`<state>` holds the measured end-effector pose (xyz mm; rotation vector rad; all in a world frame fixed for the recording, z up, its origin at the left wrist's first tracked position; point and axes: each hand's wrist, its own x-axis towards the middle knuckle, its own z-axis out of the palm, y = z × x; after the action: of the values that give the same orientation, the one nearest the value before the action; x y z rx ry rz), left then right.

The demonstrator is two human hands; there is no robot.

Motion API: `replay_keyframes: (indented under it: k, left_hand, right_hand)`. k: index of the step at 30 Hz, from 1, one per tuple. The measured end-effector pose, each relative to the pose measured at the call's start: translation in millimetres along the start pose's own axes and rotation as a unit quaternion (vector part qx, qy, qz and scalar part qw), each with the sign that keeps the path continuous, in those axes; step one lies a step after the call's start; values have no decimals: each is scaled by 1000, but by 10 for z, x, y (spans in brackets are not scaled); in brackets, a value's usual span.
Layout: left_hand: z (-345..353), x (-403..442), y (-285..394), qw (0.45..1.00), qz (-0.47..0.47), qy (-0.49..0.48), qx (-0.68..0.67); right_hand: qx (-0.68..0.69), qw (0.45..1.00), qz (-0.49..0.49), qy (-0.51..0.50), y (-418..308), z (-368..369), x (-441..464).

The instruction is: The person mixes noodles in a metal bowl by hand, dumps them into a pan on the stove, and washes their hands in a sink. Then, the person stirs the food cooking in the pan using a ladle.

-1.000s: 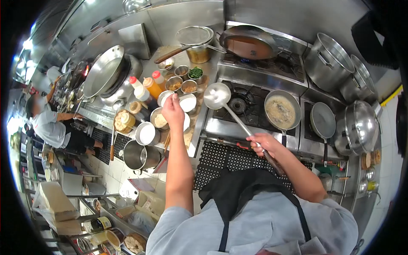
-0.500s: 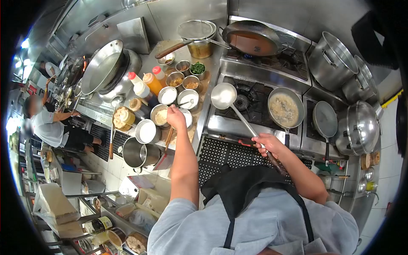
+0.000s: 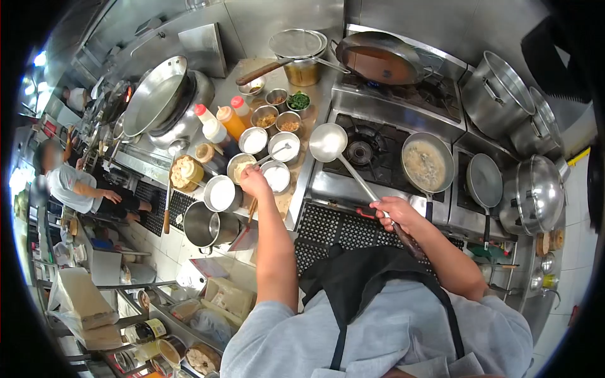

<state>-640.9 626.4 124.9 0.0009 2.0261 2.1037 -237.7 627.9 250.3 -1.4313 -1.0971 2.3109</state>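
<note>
My left hand [image 3: 254, 182] is closed round the handle of a small metal spoon [image 3: 275, 153], whose tip is over a tin of white powder [image 3: 284, 148]. Another tin of white contents [image 3: 276, 177] stands just right of that hand, and a tin of pale yellowish contents [image 3: 242, 166] is partly hidden behind it. My right hand [image 3: 399, 213] grips the long handle of a ladle [image 3: 328, 142]. The ladle's round bowl hangs between the seasoning tins and the front burner [image 3: 359, 152]. What the bowl holds, if anything, I cannot make out.
A frying pan [image 3: 428, 162] with pale bubbling liquid sits on the stove, beside an empty-looking pan [image 3: 484, 181]. Behind is a wok [image 3: 381, 58] of brown liquid. Squeeze bottles [image 3: 230, 122] and a pot [image 3: 211, 227] are left. A co-worker [image 3: 75, 186] stands far left.
My left hand has drawn slightly back and left with the spoon, which now slants more. The ladle bowl has shifted a little left towards the tins. The far-left co-worker's arm has dropped.
</note>
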Motion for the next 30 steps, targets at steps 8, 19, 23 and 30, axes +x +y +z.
replay_keyframes:
  k: [8, 19, 23, 30]
  left_hand:
    - [123, -557, 507, 942, 303, -100, 105]
    - [-549, -121, -137, 939, 205, -44, 272]
    - [-1344, -414, -195, 917, 225, -62, 324]
    - [-2862, -1450, -1131, 846, 143, -81, 508]
  right_hand:
    - [84, 993, 39, -78, 69, -60, 327]
    - [-280, 874, -81, 389, 1044, -2178, -521]
    - [-343, 819, -90, 450, 1331, -2710, -287]
    - [136, 970, -25, 197, 1340, -2754, -292]
